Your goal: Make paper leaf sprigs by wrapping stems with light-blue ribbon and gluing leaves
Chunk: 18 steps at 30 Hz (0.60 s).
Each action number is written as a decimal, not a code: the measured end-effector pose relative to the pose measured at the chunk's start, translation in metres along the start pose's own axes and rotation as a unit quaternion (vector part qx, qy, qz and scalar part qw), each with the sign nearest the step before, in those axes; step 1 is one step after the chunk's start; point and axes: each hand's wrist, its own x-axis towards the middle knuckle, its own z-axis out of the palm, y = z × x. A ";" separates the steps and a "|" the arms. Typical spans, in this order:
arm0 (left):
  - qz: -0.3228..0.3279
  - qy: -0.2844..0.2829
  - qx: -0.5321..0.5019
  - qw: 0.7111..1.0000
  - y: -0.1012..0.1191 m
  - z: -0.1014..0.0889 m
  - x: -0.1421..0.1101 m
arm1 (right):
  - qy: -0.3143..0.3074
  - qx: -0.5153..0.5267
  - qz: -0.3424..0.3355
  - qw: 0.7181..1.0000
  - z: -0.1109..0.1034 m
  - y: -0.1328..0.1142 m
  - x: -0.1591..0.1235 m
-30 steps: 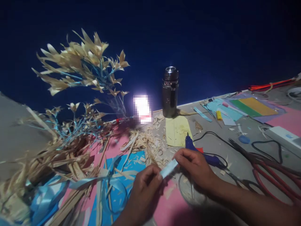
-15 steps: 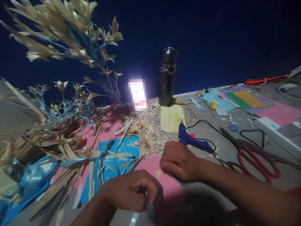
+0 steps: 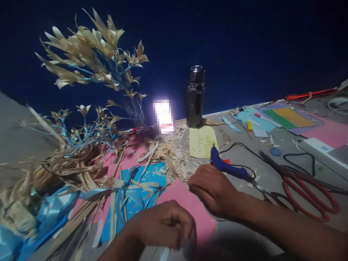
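Observation:
My left hand [image 3: 167, 224] is closed, thumb and fingers pinched together, above the near edge of a pink paper sheet [image 3: 176, 192]. A pale, shiny ribbon strip [image 3: 164, 253] hangs beneath its fingers and runs out of the bottom of the view. My right hand [image 3: 214, 188] rests on the right side of the pink sheet with its fingers curled under. Along its underside shows a thin, curved pale edge; what the fingers hold, if anything, is hidden. Just beyond the right hand lies a blue glue gun [image 3: 228, 168] with a red trigger.
Red-handled scissors [image 3: 289, 186] and dark-handled scissors [image 3: 272, 197] lie at right. A dark flask [image 3: 195, 105] stands at the back beside a glaring, pixelated light [image 3: 164, 116]. Dried-husk flowers [image 3: 108, 69], husk shavings [image 3: 174, 159], blue paper [image 3: 159, 172] and blue ribbon [image 3: 54, 206] fill the left.
The view has shifted, so everything sits a little lower and further right. My left hand stays pinched, and more of the pink sheet shows between the hands.

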 end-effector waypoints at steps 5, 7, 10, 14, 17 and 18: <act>-0.006 0.194 -0.040 0.980 0.006 0.004 -0.003 | 0.020 0.132 0.091 0.987 -0.002 -0.003 -0.002; 0.006 0.202 -0.087 0.975 0.004 0.004 -0.002 | -0.017 0.239 0.149 0.959 -0.004 -0.006 -0.003; 0.023 0.208 -0.115 0.971 0.005 0.008 -0.002 | -0.069 0.330 0.196 0.921 -0.007 -0.013 -0.003; 0.012 0.208 -0.139 0.968 0.008 0.013 -0.001 | -0.100 0.362 0.290 0.880 -0.005 -0.021 0.001; 0.009 0.219 -0.136 0.966 0.011 0.011 0.001 | -0.077 0.355 0.333 0.870 -0.003 -0.020 0.003; 0.008 0.227 -0.127 0.966 0.012 0.009 0.001 | -0.066 0.333 0.329 0.881 -0.003 -0.019 0.003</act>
